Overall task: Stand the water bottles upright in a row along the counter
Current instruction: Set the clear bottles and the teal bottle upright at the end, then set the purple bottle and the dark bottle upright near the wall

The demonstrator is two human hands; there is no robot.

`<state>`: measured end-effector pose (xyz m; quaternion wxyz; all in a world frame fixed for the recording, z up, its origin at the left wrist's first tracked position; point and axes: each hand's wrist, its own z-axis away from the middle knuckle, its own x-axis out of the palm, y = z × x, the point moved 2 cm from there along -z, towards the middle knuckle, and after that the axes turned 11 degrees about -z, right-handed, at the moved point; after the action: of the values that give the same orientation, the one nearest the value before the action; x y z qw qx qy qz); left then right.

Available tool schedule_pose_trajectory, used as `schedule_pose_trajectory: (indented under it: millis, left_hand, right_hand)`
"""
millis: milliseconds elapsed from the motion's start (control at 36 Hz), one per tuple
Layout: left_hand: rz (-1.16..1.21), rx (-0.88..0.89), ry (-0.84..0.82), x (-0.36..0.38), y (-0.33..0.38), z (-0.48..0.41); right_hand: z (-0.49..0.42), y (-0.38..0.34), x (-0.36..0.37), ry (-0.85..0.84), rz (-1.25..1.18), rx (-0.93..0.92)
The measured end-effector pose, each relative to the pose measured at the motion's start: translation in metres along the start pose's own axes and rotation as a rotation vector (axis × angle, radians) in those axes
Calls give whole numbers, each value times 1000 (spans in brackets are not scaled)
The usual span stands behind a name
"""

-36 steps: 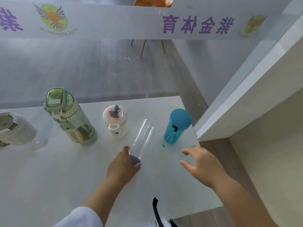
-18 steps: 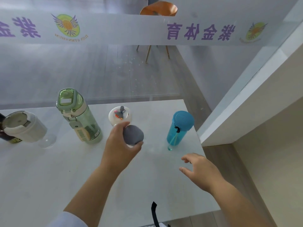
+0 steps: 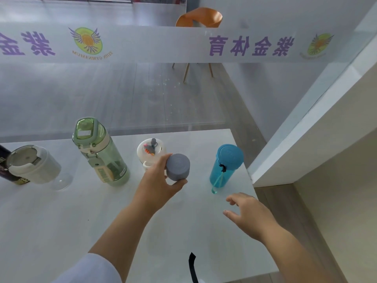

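Observation:
My left hand (image 3: 160, 184) grips the grey cap of a clear bottle (image 3: 177, 166), which stands upright on the white counter (image 3: 51, 221); its clear body is hidden under the cap and hand. To its right stands a blue bottle (image 3: 225, 166). Behind my fingers sits a small white bottle (image 3: 149, 150) with a cartoon lid. Further left stand a tall green bottle (image 3: 100, 152) and a white-lidded clear bottle (image 3: 30, 163). My right hand (image 3: 246, 213) hovers above the counter with fingers spread, holding nothing.
A dark bottle (image 3: 4, 166) shows partly at the left edge. A glass panel with purple lettering (image 3: 251, 45) rises behind the counter. The counter's right edge meets a white ledge (image 3: 306, 123). An orange chair (image 3: 201, 17) stands beyond the glass.
The clear bottle lay on its side a second ago; my left hand has tipped it upright between the white and blue bottles. My right hand stayed low at the right.

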<state>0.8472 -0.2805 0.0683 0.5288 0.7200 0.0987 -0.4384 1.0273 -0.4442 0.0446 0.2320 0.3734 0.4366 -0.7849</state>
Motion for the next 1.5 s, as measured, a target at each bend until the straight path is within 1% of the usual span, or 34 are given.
schedule_pose_trajectory:
  millis: [139, 306, 528, 667, 750, 861, 1000, 1167, 1333, 1500]
  left_hand:
    - [-1, 13, -19, 4, -8, -1]
    - [-10, -6, -86, 7, -17, -2]
    - [-138, -33, -244, 8, -23, 1]
    - [-282, -107, -321, 4, -33, 14]
    - [-358, -160, -399, -1, -47, 28]
    - [-414, -280, -481, -11, -69, 51]
    - [-473, -408, -528, -29, -98, 83]
    - [-494, -541, -558, -56, -134, 125]
    - [-468, -644, -518, -95, -171, 163]
    - [-440, -698, -461, -154, -214, 204]
  right_hand:
    - [-2, 1, 1, -22, 1, 12]
    - [-4, -1, 3, -48, 4, 24]
    - [-4, -4, 4, -66, 12, 28]
    - [-5, -6, 7, -100, 21, 37]
    - [-9, -9, 15, -133, 26, 39]
    - [-17, -21, 29, -216, 54, 34]
    - [-28, -48, 50, -307, 131, -7]
    - [-37, -94, 77, -421, 245, -99]
    - [-37, -153, 102, -503, 313, -163]
    - [-24, -226, 137, -517, 345, -217]
